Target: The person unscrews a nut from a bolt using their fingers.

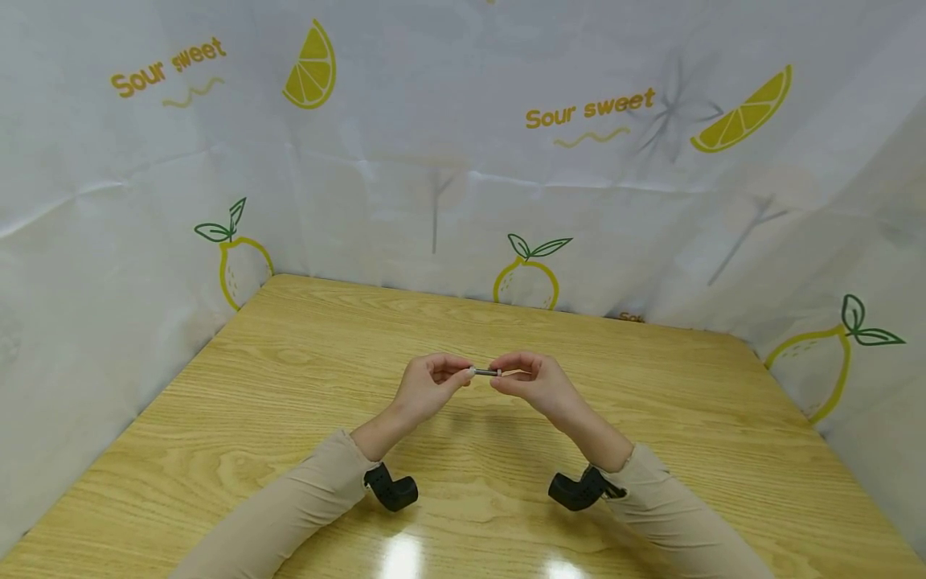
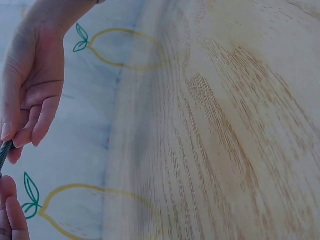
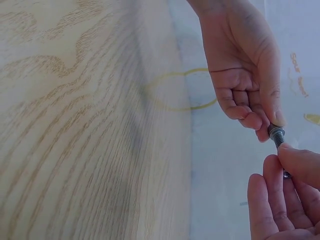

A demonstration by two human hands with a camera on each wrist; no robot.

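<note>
A small metal bolt point(image 1: 486, 372) is held level between both hands above the table. Thumb and fingertips of the left hand point(image 1: 427, 384) pinch its left end. In the right wrist view that left hand point(image 3: 242, 65) comes in from the top, its fingertips at a thicker, ringed dark end of the bolt point(image 3: 277, 135). The right hand point(image 1: 538, 386) pinches the bolt from the other side, thumb laid across the shank in the right wrist view. The left wrist view shows the threaded shank point(image 2: 5, 151) at the frame's edge, between the right hand point(image 2: 37, 80) and the left hand's fingers point(image 2: 12, 212).
Beneath the hands lies a wood-grain table point(image 1: 325, 338). A white cloth point(image 1: 405, 201) printed with lemons stands around its back and sides. Black wrist cameras point(image 1: 393, 488) hang from both beige sleeves point(image 1: 289, 507).
</note>
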